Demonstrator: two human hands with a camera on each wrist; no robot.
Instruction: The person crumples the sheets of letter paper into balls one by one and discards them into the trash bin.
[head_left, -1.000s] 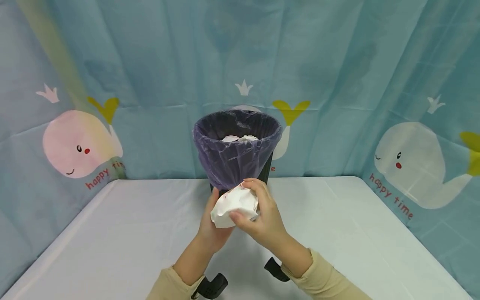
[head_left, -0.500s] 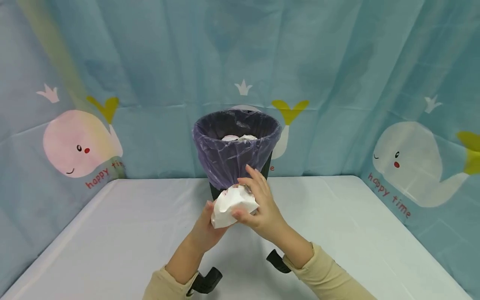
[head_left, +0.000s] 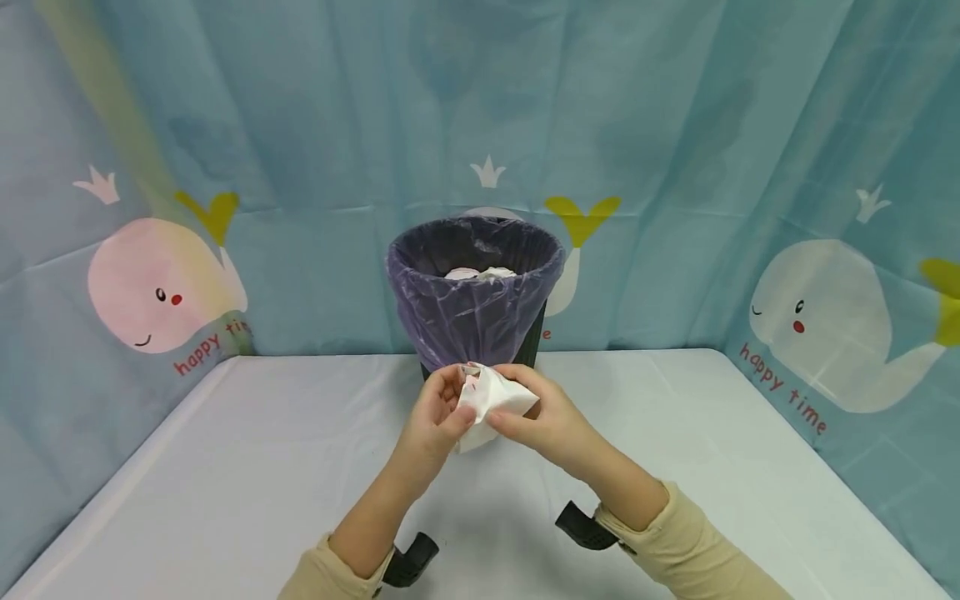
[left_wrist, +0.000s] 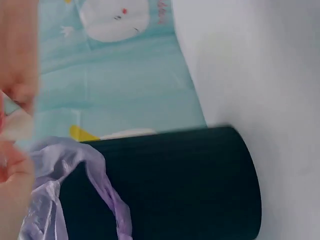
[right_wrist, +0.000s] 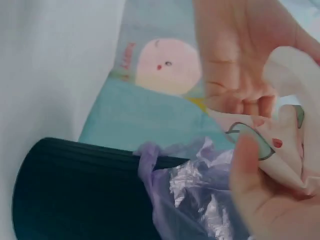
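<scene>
A crumpled piece of white paper (head_left: pixel 498 396) is between both hands in front of the bin. Its printed side, with a green leaf-like outline and red spots, shows in the right wrist view, where the paper (right_wrist: pixel 285 160) is folded and curled. My left hand (head_left: pixel 423 429) pinches its left edge, thumb on the near side. On the other side my right hand (head_left: pixel 558 425) grips it, thumb in front and fingers behind. Only slivers of both hands and the paper (left_wrist: pixel 17 122) appear at the left wrist view's edge.
Behind the hands stands a dark trash bin (left_wrist: pixel 175 185) lined with a purple bag (head_left: pixel 472 317). Pale crumpled pieces (head_left: pixel 480 273) lie inside it. A white-covered table (head_left: pixel 247 483) carries the bin, and a blue whale-print curtain (head_left: pixel 322 275) hangs around the back and sides.
The paper has been turned and folded smaller, shifting slightly right. My left fingers have come up over its left edge; my right hand has moved right and closed around it. The bin stays put.
</scene>
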